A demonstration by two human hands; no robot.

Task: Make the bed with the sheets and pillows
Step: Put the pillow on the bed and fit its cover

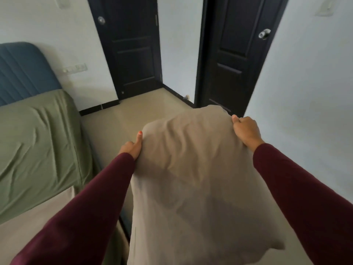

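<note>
White walls [305, 83] fill the far side of the room, broken by two dark panelled doors [133, 46], each with a round metal knob, and a pale tiled floor [133, 115] runs from them toward the viewer. On the left stands the bed [38, 142], its mattress covered in a wrinkled green fitted sheet [34, 131], with a blue ribbed headboard [23, 71] against the wall and a beige sheet [38, 222] lying over the near part. A wall socket strip [75, 68] sits just beside the headboard. Nothing stands between the pillow and the bed but open floor. The beige pillow [191, 178] hangs in the air to the right of the bed, held out in front of the person between two maroon sleeves [298, 188]. The left hand [132, 146] grips the pillow's upper left edge, thumb laid up along the fabric. The right hand [246, 131] clutches the upper right corner, fingers curled into the cloth, a ring on one finger
</note>
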